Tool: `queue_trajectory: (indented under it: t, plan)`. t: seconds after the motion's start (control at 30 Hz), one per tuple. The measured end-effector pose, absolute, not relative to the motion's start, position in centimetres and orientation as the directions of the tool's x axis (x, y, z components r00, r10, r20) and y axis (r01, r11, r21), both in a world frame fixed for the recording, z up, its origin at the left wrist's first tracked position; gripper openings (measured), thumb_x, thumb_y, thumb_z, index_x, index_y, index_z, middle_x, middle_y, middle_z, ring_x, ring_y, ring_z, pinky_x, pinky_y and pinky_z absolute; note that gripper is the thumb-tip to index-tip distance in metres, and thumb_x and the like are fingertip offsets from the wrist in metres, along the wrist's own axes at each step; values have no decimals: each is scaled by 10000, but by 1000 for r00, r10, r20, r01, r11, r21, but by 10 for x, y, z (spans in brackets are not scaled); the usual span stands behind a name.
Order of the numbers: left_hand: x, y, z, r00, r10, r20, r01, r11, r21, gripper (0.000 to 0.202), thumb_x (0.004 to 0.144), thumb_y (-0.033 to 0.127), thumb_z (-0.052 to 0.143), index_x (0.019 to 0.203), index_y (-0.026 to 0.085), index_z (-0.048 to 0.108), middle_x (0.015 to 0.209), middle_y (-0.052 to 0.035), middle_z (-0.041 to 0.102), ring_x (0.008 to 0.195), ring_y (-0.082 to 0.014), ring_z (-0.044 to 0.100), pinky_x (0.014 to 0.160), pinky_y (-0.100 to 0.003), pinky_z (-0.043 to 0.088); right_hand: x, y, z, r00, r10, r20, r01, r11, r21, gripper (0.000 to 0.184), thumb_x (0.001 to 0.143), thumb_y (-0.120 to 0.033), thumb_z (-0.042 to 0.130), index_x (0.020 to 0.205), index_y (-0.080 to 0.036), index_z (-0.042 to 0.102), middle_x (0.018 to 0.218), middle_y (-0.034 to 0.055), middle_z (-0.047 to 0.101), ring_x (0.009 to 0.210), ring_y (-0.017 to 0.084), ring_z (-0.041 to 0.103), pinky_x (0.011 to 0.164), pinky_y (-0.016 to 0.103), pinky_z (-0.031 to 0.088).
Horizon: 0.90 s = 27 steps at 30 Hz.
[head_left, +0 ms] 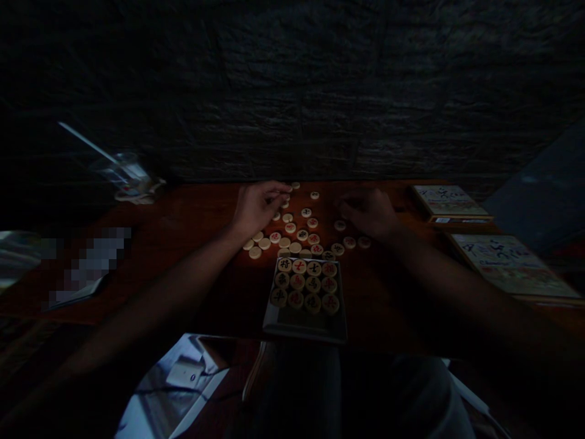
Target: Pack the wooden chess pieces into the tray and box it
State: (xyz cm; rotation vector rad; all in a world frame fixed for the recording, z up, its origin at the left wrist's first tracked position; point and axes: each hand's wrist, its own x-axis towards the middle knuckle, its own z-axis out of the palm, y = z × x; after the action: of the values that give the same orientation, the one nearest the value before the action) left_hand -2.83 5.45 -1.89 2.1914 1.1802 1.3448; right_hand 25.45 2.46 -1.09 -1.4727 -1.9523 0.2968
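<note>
Dim scene, wooden counter (196,219). Landmark: the shallow tray (305,326) at the near edge, centre. Its far part holds three rows of four round game discs (304,283), faces up with red or black characters; its near part is bare.

Loose discs (297,235) lie scattered on the counter just beyond the tray, some face up, some blank side up.

Left hand (260,207) is beyond the tray and to its left, palm down. Its fingers are curled with the tips drawn together over the far discs of the scatter. Cannot tell if a disc is pinched, too dark.

Right hand (368,213) is beyond the tray and to its right, knuckles up, fingers curled under and resting among the discs at that edge of the scatter. Cannot tell if it grips anything.

The hands are apart, with loose discs between them.

Far left of the tray, at the counter's back edge, is a glass (121,169) with a straw (86,141). Right of the tray are two flat printed boxes, one further back (450,201) and one nearer (512,265).
</note>
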Motion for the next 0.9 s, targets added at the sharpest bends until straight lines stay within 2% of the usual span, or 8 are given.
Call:
queue_trajectory:
  t: [0.13, 0.23, 0.33, 0.47, 0.63, 0.7, 0.83, 0.9]
  plan:
    - [-28, 54, -17, 149, 826, 543, 429, -549, 718, 187, 877, 290, 772, 1015, 166, 791, 884, -58, 831, 777, -189, 791, 742, -289, 628, 254, 24, -10, -139, 922, 362, 751, 336, -568, 237, 947, -284, 665, 1042, -188, 859, 1042, 68, 846, 915, 245, 792, 850, 340, 585]
    - [-30, 53, -12, 169, 823, 542, 571, -530, 626, 341, 1013, 437, 604, 912, 176, 799, 709, -37, 784, 630, -178, 739, 662, -299, 588, 252, 24, -11, -138, 921, 365, 748, 338, -570, 221, 941, -277, 677, 1029, -191, 860, 1042, 64, 846, 923, 241, 792, 843, 334, 584]
    - [-32, 51, -10, 278, 805, 523, 679, -550, 486, 384, 1044, 442, 544, 941, 195, 818, 876, -60, 830, 832, -220, 781, 809, -351, 594, 251, 23, -11, -172, 925, 339, 737, 349, -579, 206, 935, -301, 699, 1025, -209, 860, 1052, 56, 846, 917, 236, 794, 814, 320, 589]
    - [-28, 49, -12, 460, 750, 475, 650, -649, 396, 269, 975, 312, 637, 1159, 208, 802, 1243, -90, 797, 1148, -257, 745, 1024, -422, 562, 248, 20, -13, -222, 955, 198, 694, 297, -656, 293, 951, -398, 688, 1131, -222, 838, 877, 45, 838, 696, 212, 770, 593, 287, 566]
    - [-22, 48, -17, 614, 681, 399, 588, -732, 345, 304, 972, 271, 621, 1220, 206, 784, 1290, -99, 777, 1230, -248, 714, 1077, -427, 546, 246, 16, -14, -224, 962, 157, 641, 267, -720, 322, 947, -411, 681, 1174, -229, 820, 790, 36, 813, 537, 177, 700, 448, 261, 496]
    - [-22, 47, -18, 639, 674, 371, 579, -739, 344, 305, 966, 265, 620, 1209, 193, 790, 1250, -104, 791, 1182, -243, 735, 1042, -400, 560, 246, 16, -14, -185, 967, 174, 627, 253, -737, 319, 946, -416, 678, 1156, -225, 825, 793, 39, 814, 548, 181, 701, 481, 276, 526]
    - [-22, 45, -17, 631, 703, 328, 615, -711, 341, 300, 963, 283, 622, 1186, 197, 803, 1177, -94, 815, 1087, -242, 761, 976, -375, 567, 250, 24, -15, -144, 930, 339, 669, 344, -659, 232, 929, -324, 673, 991, -191, 852, 953, 60, 840, 854, 235, 784, 758, 316, 595]
    - [-23, 45, -17, 619, 721, 310, 633, -693, 346, 298, 955, 284, 628, 1181, 212, 809, 1126, -78, 828, 1006, -230, 775, 927, -355, 570, 253, 29, -17, -109, 922, 372, 686, 341, -643, 239, 923, -296, 655, 986, -173, 850, 970, 70, 841, 881, 243, 785, 796, 322, 587]
